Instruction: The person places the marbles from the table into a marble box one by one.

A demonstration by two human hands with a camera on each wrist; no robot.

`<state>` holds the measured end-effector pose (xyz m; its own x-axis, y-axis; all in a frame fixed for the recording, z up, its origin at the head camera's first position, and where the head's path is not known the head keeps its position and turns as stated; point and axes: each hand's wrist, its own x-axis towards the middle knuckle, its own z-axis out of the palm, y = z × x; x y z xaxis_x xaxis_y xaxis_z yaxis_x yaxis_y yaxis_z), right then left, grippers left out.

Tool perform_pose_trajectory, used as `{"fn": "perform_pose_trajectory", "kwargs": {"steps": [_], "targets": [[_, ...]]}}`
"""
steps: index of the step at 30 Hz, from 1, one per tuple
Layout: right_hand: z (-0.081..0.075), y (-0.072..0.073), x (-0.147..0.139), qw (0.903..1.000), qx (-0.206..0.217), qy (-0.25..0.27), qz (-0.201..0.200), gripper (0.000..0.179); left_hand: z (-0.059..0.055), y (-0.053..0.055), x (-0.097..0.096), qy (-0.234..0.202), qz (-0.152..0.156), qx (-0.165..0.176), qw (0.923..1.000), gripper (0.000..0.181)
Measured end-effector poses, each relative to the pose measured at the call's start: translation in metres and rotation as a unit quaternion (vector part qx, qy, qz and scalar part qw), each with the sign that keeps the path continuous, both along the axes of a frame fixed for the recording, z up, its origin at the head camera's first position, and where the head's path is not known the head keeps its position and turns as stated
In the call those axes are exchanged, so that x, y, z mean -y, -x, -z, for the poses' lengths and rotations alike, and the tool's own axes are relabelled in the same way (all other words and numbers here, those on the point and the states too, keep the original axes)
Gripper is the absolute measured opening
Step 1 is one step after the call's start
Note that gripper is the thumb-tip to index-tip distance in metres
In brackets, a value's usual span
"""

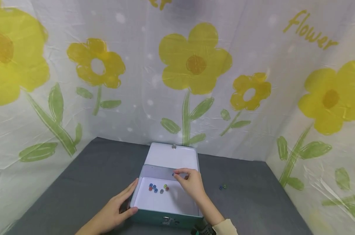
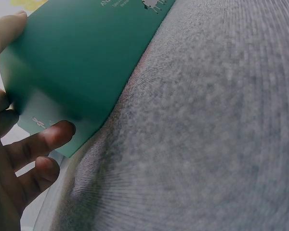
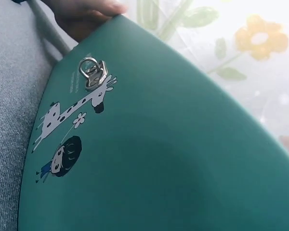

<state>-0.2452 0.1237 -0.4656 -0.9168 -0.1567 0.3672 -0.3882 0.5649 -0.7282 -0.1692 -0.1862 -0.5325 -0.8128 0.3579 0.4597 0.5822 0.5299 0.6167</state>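
A green tin box (image 1: 154, 218) with a white inside stands on the dark grey tabletop, its lid (image 1: 171, 156) folded back. My left hand (image 1: 114, 209) rests at the box's front left corner, thumb on the front rim and fingers extended along the left wall. In the left wrist view, the fingertips (image 2: 62, 132) touch the green side. Over the box's right part, my right hand (image 1: 192, 182) pinches a small blue marble (image 1: 173, 174) between thumb and forefinger. Several blue marbles (image 1: 154, 187), a red marble (image 1: 150, 189) and a yellow-green marble (image 1: 165, 186) lie on the box floor.
To the right of the box, a dark blue marble (image 1: 221, 187) and a green marble (image 1: 225, 187) lie on the tabletop (image 1: 248, 195). A metal clasp (image 3: 93, 74) juts from the box's front. A flower-printed curtain (image 1: 142, 98) surrounds the table at the back and sides.
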Motion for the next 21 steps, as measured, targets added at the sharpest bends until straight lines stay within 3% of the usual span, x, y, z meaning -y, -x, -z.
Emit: {"fn": "perform_pose_trajectory", "kwargs": {"steps": [8, 16, 21], "targets": [[-0.0008, -0.001, 0.0002, 0.9997, -0.001, 0.022, 0.003, 0.015, -0.0012, 0.0007, 0.0009, -0.001, 0.008, -0.012, 0.9999, 0.088], [-0.0038, -0.0045, -0.0022, 0.9974, -0.001, 0.072, -0.001, 0.015, -0.0016, 0.0007, -0.0005, 0.004, -0.002, -0.009, 0.9999, 0.087], [-0.0047, -0.0095, -0.0052, 0.997, -0.038, 0.066, -0.012, 0.015, -0.0039, -0.0018, -0.0003, 0.014, -0.006, -0.015, 0.9998, 0.087]]}}
